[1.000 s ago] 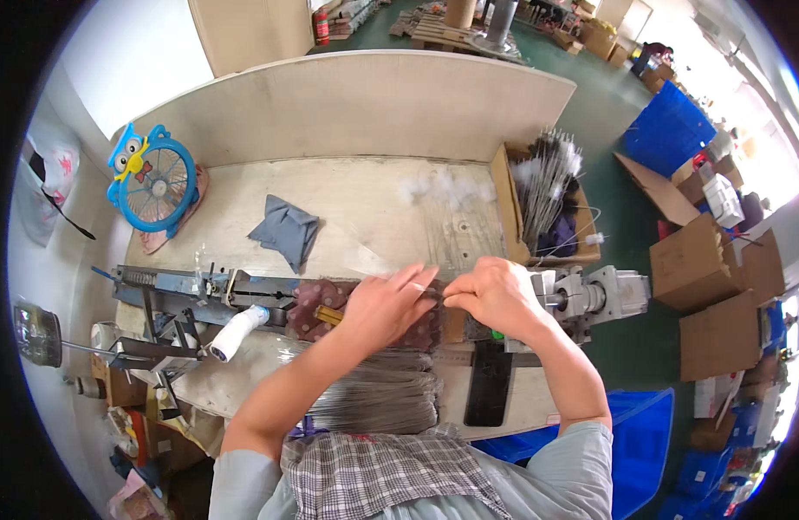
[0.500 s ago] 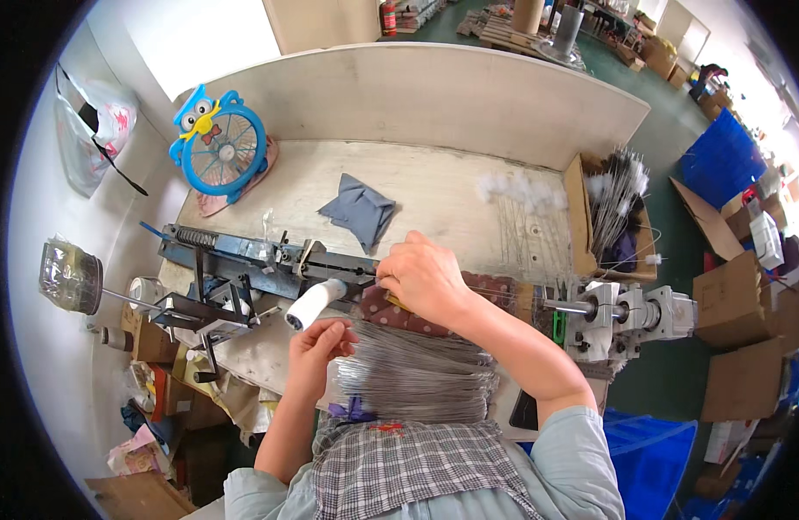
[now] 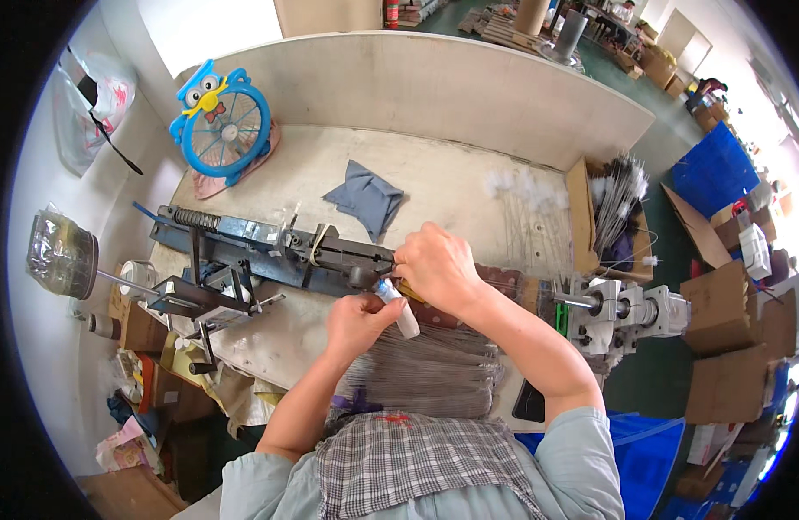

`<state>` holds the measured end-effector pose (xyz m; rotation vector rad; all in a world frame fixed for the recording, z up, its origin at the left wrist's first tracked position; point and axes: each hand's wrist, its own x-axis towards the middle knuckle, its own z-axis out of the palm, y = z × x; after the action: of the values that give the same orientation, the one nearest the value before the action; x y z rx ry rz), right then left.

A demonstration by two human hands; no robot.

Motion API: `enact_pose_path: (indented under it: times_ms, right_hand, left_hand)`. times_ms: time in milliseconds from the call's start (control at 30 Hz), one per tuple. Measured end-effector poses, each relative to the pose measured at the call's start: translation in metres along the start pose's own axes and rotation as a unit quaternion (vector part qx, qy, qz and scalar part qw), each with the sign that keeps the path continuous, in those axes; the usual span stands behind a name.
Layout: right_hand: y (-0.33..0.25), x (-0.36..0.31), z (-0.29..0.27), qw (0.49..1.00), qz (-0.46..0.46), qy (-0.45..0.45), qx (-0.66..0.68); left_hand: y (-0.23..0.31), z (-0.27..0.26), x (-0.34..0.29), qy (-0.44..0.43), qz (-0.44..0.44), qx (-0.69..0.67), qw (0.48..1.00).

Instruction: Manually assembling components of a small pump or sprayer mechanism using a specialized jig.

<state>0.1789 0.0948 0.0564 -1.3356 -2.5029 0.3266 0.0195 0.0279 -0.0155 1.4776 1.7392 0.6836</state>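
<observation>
- White cylinder [image 3: 405,322] with a blue end: our left hand [image 3: 358,325] is wrapped on it, thumb lying along its side, and we see it tilted just below the right hand, at about seven o'clock from it.
- Our right hand [image 3: 441,264] curls at the near end of the long metal fixture [image 3: 269,247], which runs off toward half past nine. The fingers are bent downward and their tips are hidden, so we cannot tell whether they are clamped on something or only touching.
- Beneath that hand we make out a bit of a yellow piece [image 3: 408,291] and a dotted brown pad [image 3: 503,282].
- Just past two o'clock from our hands, an open cardboard box [image 3: 581,212] holds a thick upright bunch of thin wires [image 3: 623,199] with white tufts among them, and something dark purple low down.
- Beside that box, at two o'clock, we have more tufted wires [image 3: 529,208] laid flat on the bench [image 3: 313,156].
- At four o'clock there is a blue bin [image 3: 651,442]; we cannot make out its contents.
- Between five and six o'clock, close to our apron, lies a broad grey bundle of wires [image 3: 425,368].
</observation>
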Motion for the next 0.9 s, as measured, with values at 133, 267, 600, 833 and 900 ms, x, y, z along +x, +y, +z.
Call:
enact_pose_path:
  times_ms: [133, 267, 600, 833, 900]
  right_hand:
    - [0.011, -0.026, -0.013, 0.976, -0.09, 0.194, 0.035]
    - [0.022, -0.078, -0.009, 0.98, -0.07, 0.179, 0.056]
    - [0.032, -0.052, 0.069, 0.991, -0.057, 0.08, 0.095]
    - [0.028, -0.06, 0.045, 0.993, -0.039, 0.032, 0.108]
    - [0.026, -0.062, 0.044, 0.993, -0.058, 0.034, 0.098]
  left_hand:
    - [-0.012, 0.02, -0.002, -0.025, 0.009, -0.224, 0.974]
    - [0.023, 0.035, -0.013, -0.036, -0.107, -0.563, 0.819]
    - [0.0, 0.007, -0.011, 0.003, 0.021, -0.115, 0.993]
    - [-0.117, -0.079, -0.041, 0.187, -0.205, -0.592, 0.757]
    - [-0.121, -0.091, -0.043, 0.2, -0.215, -0.599, 0.745]
